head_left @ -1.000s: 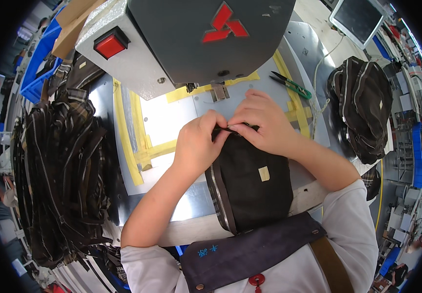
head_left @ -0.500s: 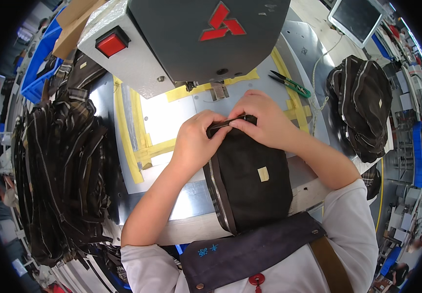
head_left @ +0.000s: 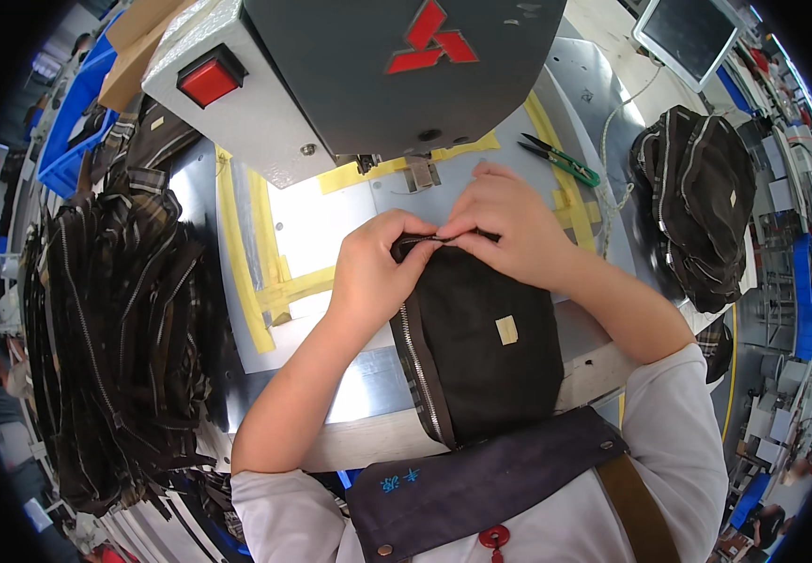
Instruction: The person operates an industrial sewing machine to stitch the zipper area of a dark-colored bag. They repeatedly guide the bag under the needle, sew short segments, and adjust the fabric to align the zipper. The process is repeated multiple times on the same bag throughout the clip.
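Observation:
A dark fabric pouch (head_left: 481, 347) with a metal zipper along its left side and a small cream tag lies before me, its near end against my apron. At its far edge my left hand (head_left: 378, 267) pinches the dark cloth between thumb and fingers. My right hand (head_left: 509, 225) grips the same edge just to the right, the two sets of fingertips almost touching. Beyond my hands stands a sewing machine (head_left: 406, 84), its metal presser part (head_left: 420, 174) a short way off the cloth. Whatever lies under my fingertips is hidden.
Many dark zippered pieces (head_left: 115, 347) are heaped at the left, near a blue crate (head_left: 68, 159). More dark pouches (head_left: 697, 206) are stacked at the right. Green-handled thread snips (head_left: 561, 161) lie on the plate beside yellow tape (head_left: 303, 283). A screen (head_left: 686, 38) stands far right.
My fingers have drawn the far edge of the pouch closer together, so less of its zipper shows between them. The pouch has barely moved.

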Motion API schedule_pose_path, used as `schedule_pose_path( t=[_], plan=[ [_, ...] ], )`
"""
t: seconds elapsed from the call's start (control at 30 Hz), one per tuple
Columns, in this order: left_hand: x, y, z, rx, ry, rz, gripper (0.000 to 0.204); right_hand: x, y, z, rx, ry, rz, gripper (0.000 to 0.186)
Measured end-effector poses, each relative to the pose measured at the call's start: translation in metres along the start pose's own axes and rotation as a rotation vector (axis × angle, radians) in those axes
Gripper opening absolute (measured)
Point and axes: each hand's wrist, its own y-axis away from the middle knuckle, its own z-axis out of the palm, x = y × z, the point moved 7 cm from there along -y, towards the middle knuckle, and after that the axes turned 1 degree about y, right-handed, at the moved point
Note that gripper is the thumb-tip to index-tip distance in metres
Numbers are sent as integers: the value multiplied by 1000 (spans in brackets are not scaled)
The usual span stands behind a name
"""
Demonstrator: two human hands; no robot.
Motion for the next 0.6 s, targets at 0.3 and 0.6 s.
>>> schedule_pose_path(
  t=[0.3, 0.6],
  plan=[
    [15, 6, -3, 66, -94, 286, 26, -38, 12, -11, 134, 306, -368, 4],
    [19, 6, -4, 43, -124, 356, 28, -42, 13, -12, 126, 345, -424, 9]
  ],
)
